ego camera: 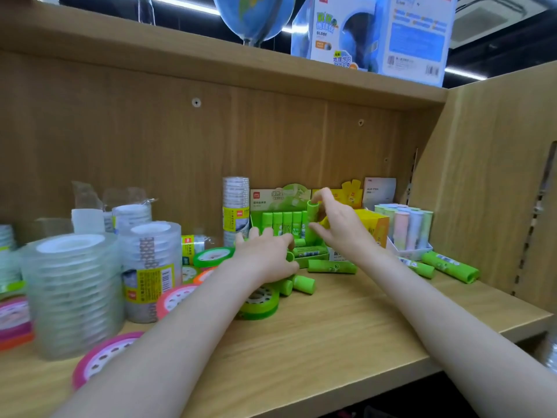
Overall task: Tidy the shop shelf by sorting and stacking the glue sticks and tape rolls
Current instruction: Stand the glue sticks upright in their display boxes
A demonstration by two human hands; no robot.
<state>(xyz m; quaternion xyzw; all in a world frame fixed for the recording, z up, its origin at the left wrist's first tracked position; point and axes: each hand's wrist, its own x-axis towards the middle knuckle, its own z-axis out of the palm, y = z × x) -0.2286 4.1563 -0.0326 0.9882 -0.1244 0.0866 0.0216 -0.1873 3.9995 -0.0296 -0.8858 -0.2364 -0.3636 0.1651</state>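
My right hand grips an upright green glue stick at the right end of a row of green sticks standing in a green display box. My left hand lies palm down over several loose green glue sticks, its fingers curled around them. More green sticks lie flat on the wooden shelf: one in front of the box and two at the right. Stacks of clear tape rolls stand on the left. A green tape roll lies under my left wrist.
A yellow glue stick box and a white tray of pastel sticks stand at the right back. Pink and orange tape rolls lie at the front left. A tall tape stack stands behind. The shelf's side wall closes off the right.
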